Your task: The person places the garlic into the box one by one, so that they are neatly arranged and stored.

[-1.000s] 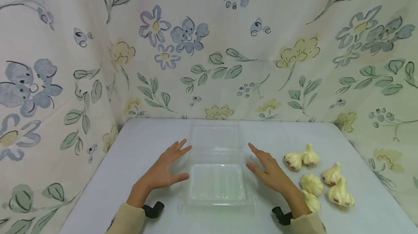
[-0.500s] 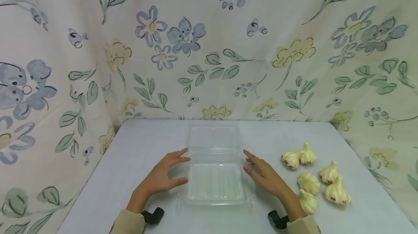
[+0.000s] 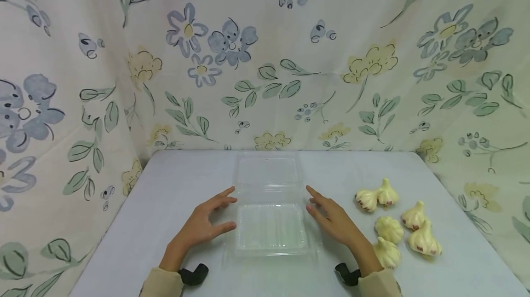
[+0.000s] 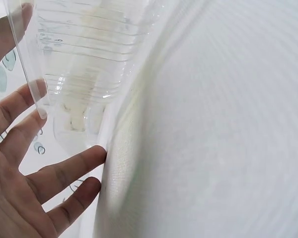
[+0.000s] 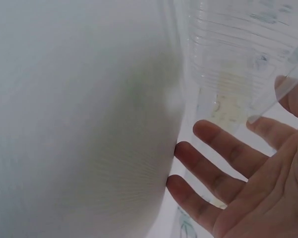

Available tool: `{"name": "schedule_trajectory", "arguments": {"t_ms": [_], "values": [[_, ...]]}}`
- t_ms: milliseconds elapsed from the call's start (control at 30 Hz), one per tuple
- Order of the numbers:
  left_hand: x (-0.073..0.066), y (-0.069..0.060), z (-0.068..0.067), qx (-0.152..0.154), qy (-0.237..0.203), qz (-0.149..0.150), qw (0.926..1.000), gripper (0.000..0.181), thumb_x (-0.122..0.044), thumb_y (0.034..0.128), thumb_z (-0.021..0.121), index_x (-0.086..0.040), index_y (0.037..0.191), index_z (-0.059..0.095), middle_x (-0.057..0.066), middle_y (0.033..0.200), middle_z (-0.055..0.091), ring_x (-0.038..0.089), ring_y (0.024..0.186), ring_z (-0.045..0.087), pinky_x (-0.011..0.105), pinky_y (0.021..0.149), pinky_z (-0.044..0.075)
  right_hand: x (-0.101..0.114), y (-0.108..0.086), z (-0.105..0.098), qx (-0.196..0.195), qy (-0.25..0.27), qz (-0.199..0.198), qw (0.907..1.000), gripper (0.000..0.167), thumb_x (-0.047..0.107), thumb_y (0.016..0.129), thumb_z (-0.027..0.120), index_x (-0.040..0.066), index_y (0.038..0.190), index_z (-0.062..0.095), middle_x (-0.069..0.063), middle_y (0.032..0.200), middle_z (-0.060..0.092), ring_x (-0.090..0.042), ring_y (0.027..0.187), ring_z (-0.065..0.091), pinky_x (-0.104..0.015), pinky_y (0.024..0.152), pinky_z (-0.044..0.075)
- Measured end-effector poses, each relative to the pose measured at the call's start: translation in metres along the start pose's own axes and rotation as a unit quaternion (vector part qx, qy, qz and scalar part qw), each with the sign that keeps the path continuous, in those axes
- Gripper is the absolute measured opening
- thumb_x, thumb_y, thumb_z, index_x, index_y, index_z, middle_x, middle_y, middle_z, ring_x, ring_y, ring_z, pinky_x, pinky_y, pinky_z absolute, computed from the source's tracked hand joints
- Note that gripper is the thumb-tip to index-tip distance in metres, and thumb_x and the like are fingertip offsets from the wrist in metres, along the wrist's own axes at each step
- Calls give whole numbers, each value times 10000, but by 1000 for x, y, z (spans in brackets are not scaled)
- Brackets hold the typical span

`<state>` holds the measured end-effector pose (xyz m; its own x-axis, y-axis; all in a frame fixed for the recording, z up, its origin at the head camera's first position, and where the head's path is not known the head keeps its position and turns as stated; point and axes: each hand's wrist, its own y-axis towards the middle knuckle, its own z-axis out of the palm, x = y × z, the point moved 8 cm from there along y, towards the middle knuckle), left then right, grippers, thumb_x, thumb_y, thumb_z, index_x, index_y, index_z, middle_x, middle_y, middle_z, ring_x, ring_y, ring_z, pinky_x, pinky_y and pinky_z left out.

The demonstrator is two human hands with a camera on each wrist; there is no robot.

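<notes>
A clear plastic clamshell container [image 3: 271, 228] lies opened out on the table, its lid [image 3: 268, 170] folded back toward the far edge. At its left side is my left hand [image 3: 200, 225], fingers spread and thumb apart. In the left wrist view, thumb and some fingertips show by the container's rim [image 4: 27, 64], while two lower fingertips touch the white tabletop. My right hand [image 3: 335, 221] mirrors this at the right side, fingers extended near the rim; firm contact with the plastic cannot be made out. Neither hand grips anything.
Several garlic bulbs [image 3: 389, 230] lie on the right of the white table [image 3: 186, 172], beyond my right forearm. Dark wrist-worn pieces [image 3: 194, 275] sit at both wrists. A floral cloth [image 3: 265, 57] hangs behind and at the sides.
Both hands have lowered slightly and drawn closer to the container's sides. The view has shifted a little. The container and garlic bulbs have not visibly moved.
</notes>
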<state>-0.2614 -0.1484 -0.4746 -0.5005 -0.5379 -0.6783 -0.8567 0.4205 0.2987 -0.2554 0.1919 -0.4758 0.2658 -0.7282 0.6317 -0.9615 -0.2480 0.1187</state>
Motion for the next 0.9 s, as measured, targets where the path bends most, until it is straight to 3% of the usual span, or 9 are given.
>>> {"name": "schedule_trajectory", "arguments": {"t_ms": [267,600,733,900], "values": [[-1,1,-1,-121,17,50,9999,545,-388,854,827,-213,1340,654,-129,1604,432,205,1179,693,485,1031,521,0,1,-1,-23,28,25,10000,585,441,1060,512,258,1595,362,-108,1367,667,-354,1324,574,-605,1047,470],[-5,-1,-1,13,58,315,9995,547,-308,869,816,-179,1364,623,-39,1611,442,257,1159,709,499,1013,530,1,3,1,80,154,152,9997,594,464,1062,492,251,1599,352,-128,1395,648,-354,1337,565,-599,1049,476],[-6,-1,-2,45,4,287,9996,557,-340,868,814,-181,1366,620,-51,1615,433,260,1169,705,508,1013,531,2,3,0,60,342,207,9992,604,462,1061,497,236,1601,347,-154,1438,607,-356,1324,576,-597,1038,487],[-6,0,0,78,14,320,9995,559,-347,877,806,-172,1371,612,-32,1622,425,277,1177,701,524,1015,529,3,2,-8,-334,454,33,9984,578,403,1057,537,189,1576,401,-170,1450,593,-351,1258,616,-573,1016,506]]}}
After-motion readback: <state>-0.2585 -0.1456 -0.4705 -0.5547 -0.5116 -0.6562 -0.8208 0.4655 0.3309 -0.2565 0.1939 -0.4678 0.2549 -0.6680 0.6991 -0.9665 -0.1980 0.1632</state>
